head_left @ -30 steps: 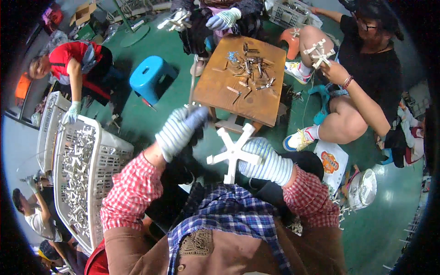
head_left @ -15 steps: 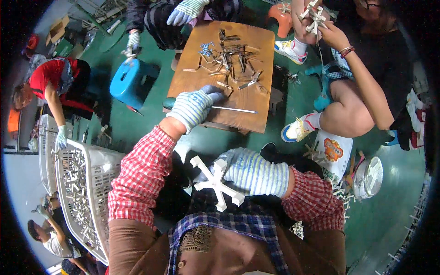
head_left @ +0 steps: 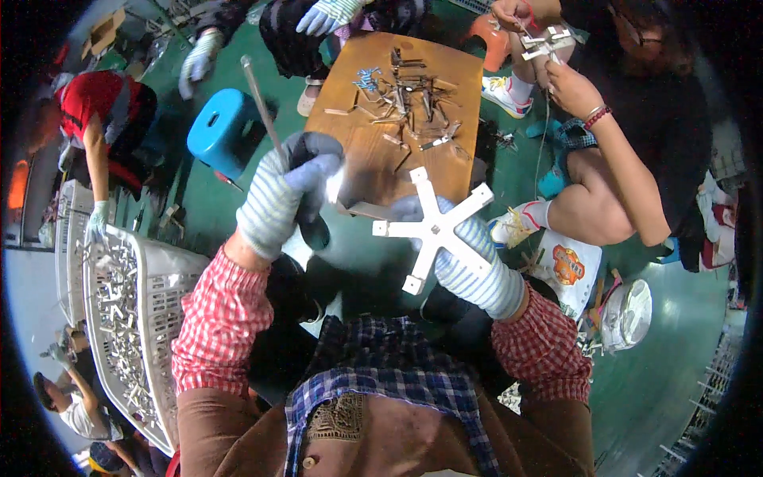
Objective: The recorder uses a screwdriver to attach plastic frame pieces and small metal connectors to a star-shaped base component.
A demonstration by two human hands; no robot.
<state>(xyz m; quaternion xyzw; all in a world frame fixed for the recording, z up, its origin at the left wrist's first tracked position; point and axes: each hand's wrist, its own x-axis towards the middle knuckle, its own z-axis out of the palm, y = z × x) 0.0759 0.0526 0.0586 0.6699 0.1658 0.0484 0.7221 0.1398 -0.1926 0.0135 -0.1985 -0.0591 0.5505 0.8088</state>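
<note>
My left hand point(head_left: 282, 191), in a striped glove, is closed around a long thin hand tool with a metal shaft point(head_left: 258, 99). The shaft points up and away to the left; the handle is hidden in the fist. In front of my lap, my right hand point(head_left: 481, 274), also gloved, holds a white star-shaped part point(head_left: 437, 230) with several arms and block-like ends. The right fingers are mostly behind the part. Beyond both hands stands a small wooden table point(head_left: 350, 155) with a pile of thin metal pieces point(head_left: 421, 99) and some small blue pieces point(head_left: 366, 79).
A white basket point(head_left: 151, 310) full of small white parts stands at my left, near a blue stool point(head_left: 218, 131). At right, a seated co-worker's hands point(head_left: 568, 87) hold a similar white part point(head_left: 550, 42). A white sack point(head_left: 571, 266) and a round tub point(head_left: 632, 314) sit below them.
My left hand has drawn back from the table edge, and the tool has swung from pointing right to pointing up. My right hand has raised the star-shaped part and moved it rightward.
</note>
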